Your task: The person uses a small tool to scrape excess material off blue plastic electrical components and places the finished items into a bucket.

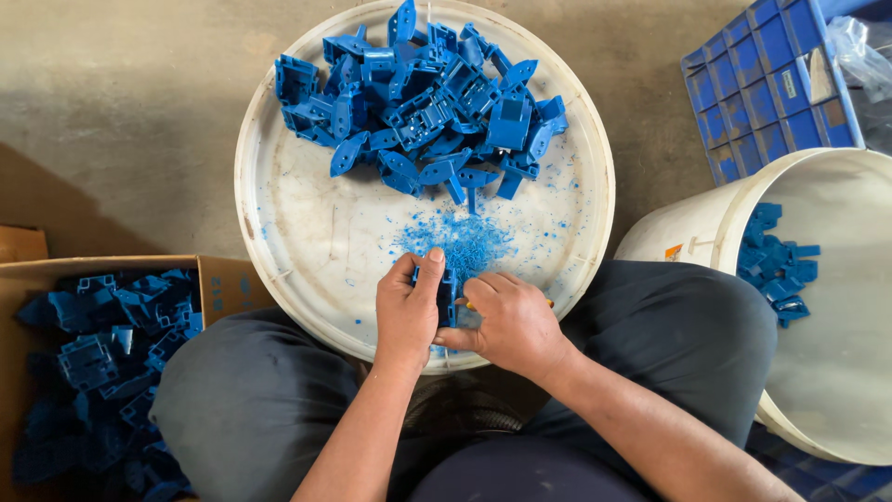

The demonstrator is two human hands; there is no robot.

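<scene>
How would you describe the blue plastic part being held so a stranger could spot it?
Find the round white tray on the person's lap. At its near rim, the left hand and right hand clasp one blue plastic part. Unlike the heaped blue parts, it is alone.

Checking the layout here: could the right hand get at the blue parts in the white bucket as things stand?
Probably yes: the white bucket stands open-topped on that side, nothing covering its blue parts, though the right hand is busy with a tool.
</scene>
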